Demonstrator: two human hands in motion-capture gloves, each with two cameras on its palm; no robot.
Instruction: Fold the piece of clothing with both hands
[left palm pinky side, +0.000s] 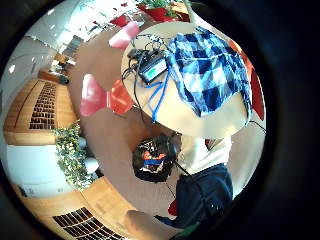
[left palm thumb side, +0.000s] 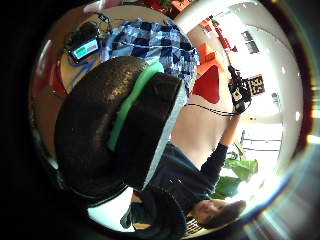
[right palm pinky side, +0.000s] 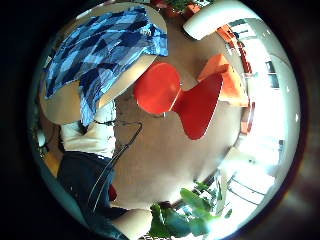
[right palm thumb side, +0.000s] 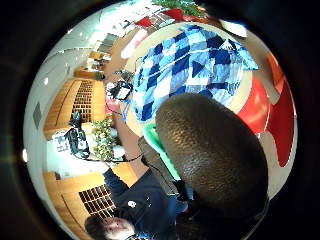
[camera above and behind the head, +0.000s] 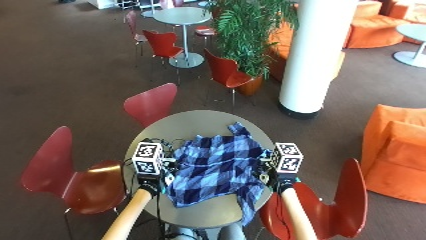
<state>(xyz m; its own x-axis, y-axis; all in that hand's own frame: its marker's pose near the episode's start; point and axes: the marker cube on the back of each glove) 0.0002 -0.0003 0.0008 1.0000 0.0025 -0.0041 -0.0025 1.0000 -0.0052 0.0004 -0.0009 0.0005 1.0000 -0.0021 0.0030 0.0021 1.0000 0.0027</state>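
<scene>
Zero folds visible so far: the blue checked shirt (camera above and behind the head: 216, 170) lies spread and rumpled across the round grey table (camera above and behind the head: 200, 122), one part hanging over the near edge on the person's right side, no layer doubled over neatly. Both hands are raised above the table, well apart from the cloth and touching nothing. The left hand (camera above and behind the head: 150, 186) hovers by the table's left edge near a small device with a lit screen and cables (left palm pinky side: 152, 70); the right hand (camera above and behind the head: 285, 184) hovers off the table's right edge, over a red chair (camera above and behind the head: 333, 210). Finger state of either hand: cannot tell, the gloves are mostly hidden in the outside view, and each thumb-side palm view shows only a dark rounded glove part with no cloth in it. Palm views agree that the shirt sits flat on the tabletop, far below the cameras, not held. Judged from this: task at the very start, whole fold is left. The hands need to come down to the shirt's edges, likely straighten the overhanging part first, then bring the sides in and double it over. More red chairs (camera above and behind the head: 152, 102) stand around the table.
</scene>
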